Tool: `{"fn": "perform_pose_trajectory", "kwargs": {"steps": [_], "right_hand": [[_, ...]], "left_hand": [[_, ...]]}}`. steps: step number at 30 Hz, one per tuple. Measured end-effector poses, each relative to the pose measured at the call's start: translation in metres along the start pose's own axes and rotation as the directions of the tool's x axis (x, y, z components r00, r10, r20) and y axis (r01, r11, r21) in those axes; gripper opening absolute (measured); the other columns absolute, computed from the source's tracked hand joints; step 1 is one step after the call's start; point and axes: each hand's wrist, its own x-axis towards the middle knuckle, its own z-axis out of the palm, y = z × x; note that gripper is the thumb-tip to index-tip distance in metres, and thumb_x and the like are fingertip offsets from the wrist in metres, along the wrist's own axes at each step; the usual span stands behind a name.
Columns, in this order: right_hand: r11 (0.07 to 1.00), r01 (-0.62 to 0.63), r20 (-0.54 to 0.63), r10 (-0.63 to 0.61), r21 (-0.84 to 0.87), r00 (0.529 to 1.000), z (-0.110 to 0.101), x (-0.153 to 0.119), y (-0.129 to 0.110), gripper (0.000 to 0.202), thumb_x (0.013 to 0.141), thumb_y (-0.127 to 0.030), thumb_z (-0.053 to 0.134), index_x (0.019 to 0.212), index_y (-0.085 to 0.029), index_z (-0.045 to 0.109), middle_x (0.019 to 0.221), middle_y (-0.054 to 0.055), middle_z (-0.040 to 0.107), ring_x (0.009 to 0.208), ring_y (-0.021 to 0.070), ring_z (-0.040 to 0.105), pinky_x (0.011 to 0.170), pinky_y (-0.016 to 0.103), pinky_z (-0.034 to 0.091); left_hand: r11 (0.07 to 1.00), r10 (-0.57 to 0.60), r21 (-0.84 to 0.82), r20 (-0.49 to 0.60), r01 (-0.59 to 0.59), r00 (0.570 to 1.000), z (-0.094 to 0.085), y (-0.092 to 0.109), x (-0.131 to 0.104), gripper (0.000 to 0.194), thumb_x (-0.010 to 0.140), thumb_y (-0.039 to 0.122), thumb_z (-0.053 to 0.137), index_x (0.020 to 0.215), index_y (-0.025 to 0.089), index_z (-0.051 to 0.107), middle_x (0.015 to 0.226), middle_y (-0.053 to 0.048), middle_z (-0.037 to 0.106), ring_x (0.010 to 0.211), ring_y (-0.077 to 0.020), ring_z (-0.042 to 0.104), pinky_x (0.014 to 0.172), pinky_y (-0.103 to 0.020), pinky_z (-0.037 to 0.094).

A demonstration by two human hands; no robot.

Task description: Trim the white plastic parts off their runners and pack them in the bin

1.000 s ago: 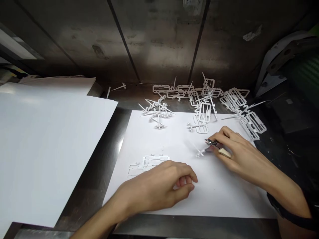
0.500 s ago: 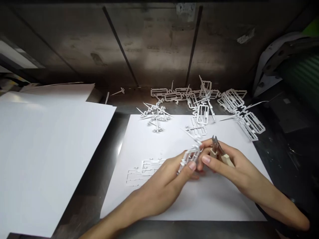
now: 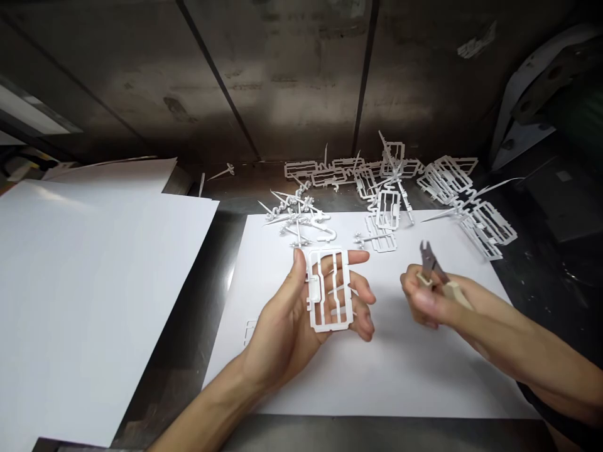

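Observation:
My left hand is turned palm up over the white sheet, its fingers partly spread. It holds a white plastic frame with slots and thin inner bars, resting against the palm and fingers. Part of another white plastic piece shows behind that frame, mostly hidden. To the right, my right hand is closed around a pair of nippers with cream handles; their metal jaws point up and away from me. Beside my left wrist, a corner of a flat white frame lies on the sheet.
White sprue pieces lie heaped at the sheet's back edge. Several white frames on sprues stand behind, with more frames at the right. A paper stack covers the left side. A metal wall rises at the back.
My hands have moved apart, the nippers going right. My left hand has turned palm up with the frame in it. A curved sprue piece now lies on the heap.

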Motion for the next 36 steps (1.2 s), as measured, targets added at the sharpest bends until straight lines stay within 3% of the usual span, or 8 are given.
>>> {"fn": "perform_pose_trajectory", "kwargs": {"steps": [3,5,8,11,17,22,26,36], "right_hand": [[0.985,-0.142,0.228,0.116,0.102,0.967,-0.001,-0.005,-0.009,0.036,0.104,-0.064,0.070,0.118,-0.031,0.067,0.101,0.001,0.059,0.087,0.0196,0.057,0.071,0.025,0.056],[0.985,-0.143,0.241,0.116,0.097,0.964,0.000,-0.006,-0.013,0.036,0.106,-0.065,0.067,0.121,-0.032,0.068,0.106,0.002,0.061,0.093,0.0213,0.059,0.079,0.027,0.056],[0.992,-0.119,0.145,0.113,0.030,0.983,0.006,-0.001,-0.012,0.044,0.112,-0.068,0.055,0.104,-0.028,0.069,0.100,0.001,0.063,0.094,0.0215,0.059,0.085,0.029,0.053],[0.996,-0.088,-0.008,0.088,-0.029,0.996,0.012,0.005,-0.002,0.056,0.112,-0.073,0.051,0.086,-0.024,0.061,0.083,-0.001,0.057,0.079,0.0188,0.053,0.071,0.028,0.047],[0.998,-0.024,-0.224,0.009,-0.064,0.974,0.013,0.007,0.006,0.056,0.109,-0.074,0.056,0.084,-0.023,0.055,0.078,-0.003,0.044,0.070,0.0161,0.043,0.062,0.028,0.039],[0.991,-0.003,-0.092,-0.009,-0.131,0.996,0.013,0.008,0.008,0.050,0.112,-0.064,0.057,0.083,-0.023,0.052,0.079,-0.003,0.045,0.073,0.0168,0.044,0.062,0.029,0.037],[0.978,0.021,0.046,-0.011,-0.207,0.999,0.017,0.008,0.004,0.045,0.115,-0.055,0.055,0.083,-0.023,0.053,0.076,-0.004,0.049,0.071,0.0159,0.044,0.063,0.030,0.035],[0.977,0.036,0.090,-0.017,-0.210,0.996,0.018,0.006,-0.005,0.024,0.110,-0.024,0.059,0.087,-0.025,0.065,0.076,-0.006,0.061,0.069,0.0154,0.052,0.066,0.029,0.039]], "left_hand": [[0.999,-0.019,0.049,-0.017,0.020,1.000,-0.002,0.002,-0.002,0.075,0.114,0.073,0.030,0.141,0.020,0.075,0.105,-0.008,0.077,0.093,-0.0201,0.075,0.093,-0.031,0.059],[0.996,-0.032,0.081,-0.025,0.034,0.999,-0.004,0.001,-0.002,0.075,0.115,0.073,0.029,0.142,0.021,0.076,0.104,-0.007,0.077,0.097,-0.0188,0.074,0.095,-0.027,0.056],[0.995,-0.034,0.094,-0.026,0.037,0.999,-0.005,0.000,-0.002,0.075,0.115,0.072,0.027,0.140,0.022,0.077,0.102,-0.006,0.077,0.095,-0.0169,0.071,0.095,-0.025,0.055],[0.994,-0.048,0.092,-0.026,0.050,0.999,-0.004,0.000,-0.002,0.074,0.116,0.070,0.028,0.140,0.020,0.076,0.104,-0.007,0.076,0.093,-0.0163,0.069,0.092,-0.024,0.055],[0.992,-0.089,0.089,-0.055,0.093,0.995,-0.006,0.000,0.001,0.067,0.116,0.067,0.036,0.135,0.018,0.079,0.105,-0.007,0.074,0.091,-0.0165,0.069,0.090,-0.026,0.056],[0.941,-0.125,0.303,-0.100,0.150,0.987,-0.005,0.001,0.000,0.062,0.114,0.069,0.043,0.126,0.019,0.077,0.092,-0.003,0.069,0.069,-0.0123,0.062,0.068,-0.024,0.049],[0.740,0.013,0.672,-0.070,0.038,0.997,0.002,0.004,-0.003,0.034,0.112,0.049,0.067,0.098,0.019,0.071,0.087,0.001,0.072,0.075,-0.0126,0.064,0.076,-0.025,0.049],[0.596,-0.076,0.801,-0.013,0.056,0.997,0.004,0.012,-0.003,0.036,0.114,0.046,0.061,0.096,0.018,0.076,0.095,-0.001,0.079,0.078,-0.0136,0.066,0.073,-0.024,0.052]]}}
